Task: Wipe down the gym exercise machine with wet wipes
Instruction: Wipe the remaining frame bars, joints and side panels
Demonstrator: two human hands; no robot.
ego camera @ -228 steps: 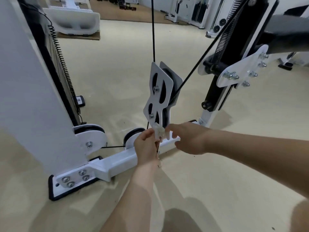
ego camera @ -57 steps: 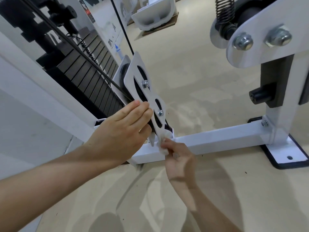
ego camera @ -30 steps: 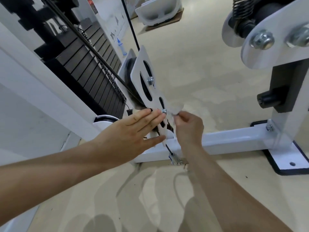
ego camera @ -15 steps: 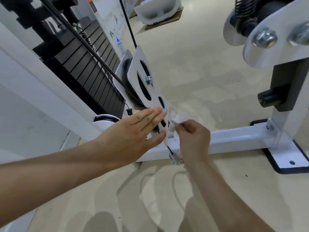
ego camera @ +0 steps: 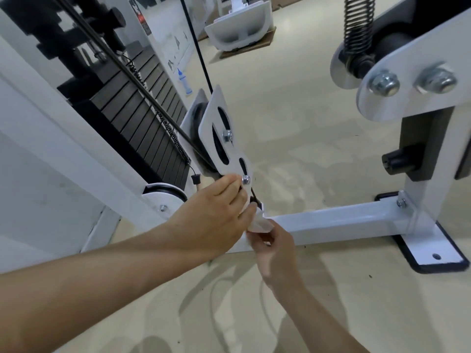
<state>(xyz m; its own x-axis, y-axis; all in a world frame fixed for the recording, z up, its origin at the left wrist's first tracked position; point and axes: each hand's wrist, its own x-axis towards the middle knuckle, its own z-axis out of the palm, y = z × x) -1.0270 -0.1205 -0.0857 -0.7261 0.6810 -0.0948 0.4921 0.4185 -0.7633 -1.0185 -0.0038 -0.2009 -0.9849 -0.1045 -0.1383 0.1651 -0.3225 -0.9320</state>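
Here, up and to the left of both hands, the dark stack of flat weight plates [ego camera: 142, 123] sits inside the white steel frame [ego camera: 76, 154] of the exercise machine, with a thin black cable [ego camera: 196, 44] running down to the white slotted pulley bracket [ego camera: 224, 138]. The left hand [ego camera: 214, 217] reaches in with its fingers [ego camera: 229, 187] curled over the bracket's lower end, just beside a silver bolt [ego camera: 246, 179]; it looks to be steadying the plate rather than clamping it hard, and how firmly it grips I cannot tell. Just right of and below that hand, the right hand [ego camera: 276, 250] pinches a small crumpled white wet wipe [ego camera: 260, 224] between thumb and fingertips, the wipe touching the bracket's bottom tip, in front of the white square floor bar [ego camera: 344, 220] behind the hands.

The main risk is the bracket hanging free on the cable: press the wipe too hard and it may swing away, so the wipe skids off. Fingers near the black pulley wheel [ego camera: 197, 128] and cable could be nipped if the cable shifts. The wipe is small and bunched, so it may snag on the bolt or tear on the plate's edge. Farther right, the bolted white side plate [ego camera: 407, 93] and coiled spring [ego camera: 358, 24] appear untouched.
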